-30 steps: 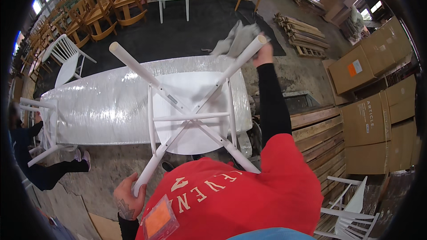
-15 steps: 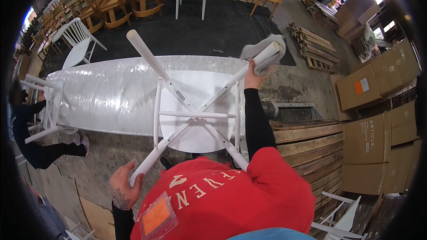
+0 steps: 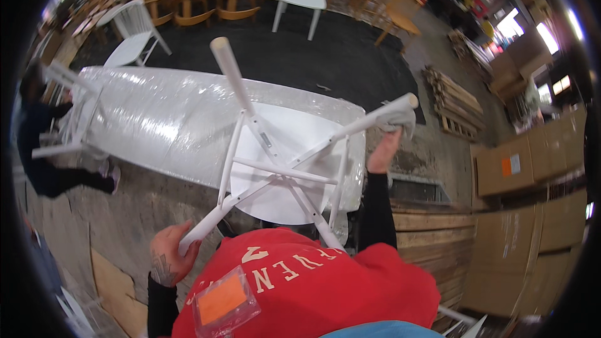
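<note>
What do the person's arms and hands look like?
Both arms wear long, black sleeves, coming out from under a red top. The left hand and right hand have no gloves. A patterned tattoo shows near the left wrist.

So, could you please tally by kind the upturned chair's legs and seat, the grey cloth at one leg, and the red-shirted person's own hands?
Legs: 4
Seat: 1
Cloth: 1
Hands: 2 (left hand and right hand)
Total: 8
</note>
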`<state>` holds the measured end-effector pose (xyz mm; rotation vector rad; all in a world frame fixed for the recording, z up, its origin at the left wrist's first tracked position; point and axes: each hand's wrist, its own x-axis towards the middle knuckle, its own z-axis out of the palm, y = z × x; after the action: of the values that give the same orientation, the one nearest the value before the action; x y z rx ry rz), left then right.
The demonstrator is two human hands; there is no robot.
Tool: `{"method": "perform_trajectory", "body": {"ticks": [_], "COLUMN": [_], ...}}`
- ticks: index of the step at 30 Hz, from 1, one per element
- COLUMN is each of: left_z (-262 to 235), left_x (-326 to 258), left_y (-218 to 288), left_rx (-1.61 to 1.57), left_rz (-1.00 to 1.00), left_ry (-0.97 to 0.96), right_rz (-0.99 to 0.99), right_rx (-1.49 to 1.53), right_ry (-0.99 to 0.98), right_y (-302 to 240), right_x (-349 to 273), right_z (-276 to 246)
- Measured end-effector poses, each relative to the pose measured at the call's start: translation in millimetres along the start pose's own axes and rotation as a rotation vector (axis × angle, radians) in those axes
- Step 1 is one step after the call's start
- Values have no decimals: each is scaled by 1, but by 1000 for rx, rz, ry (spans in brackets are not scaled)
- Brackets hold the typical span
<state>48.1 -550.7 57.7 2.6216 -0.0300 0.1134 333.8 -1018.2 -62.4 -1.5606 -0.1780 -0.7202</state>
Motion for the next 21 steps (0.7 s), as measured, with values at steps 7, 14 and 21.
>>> {"method": "perform_trajectory", "body": {"ticks": [7, 14, 21], "left_z": [-8, -7, -7], "left_x": [2, 11, -7], "left_y": [1, -4, -2], "left_rx": [-46, -92, 7], "left_rz": [32, 7, -93], "left_ry": [25, -31, -158], "right_rz": [57, 25, -28], "right_rx": [-30, -168, 80], "right_ry": [134, 124, 54], "right_y": [-12, -19, -23], "right_x": [15, 83, 68], "right_z": [-56, -23, 18]}}
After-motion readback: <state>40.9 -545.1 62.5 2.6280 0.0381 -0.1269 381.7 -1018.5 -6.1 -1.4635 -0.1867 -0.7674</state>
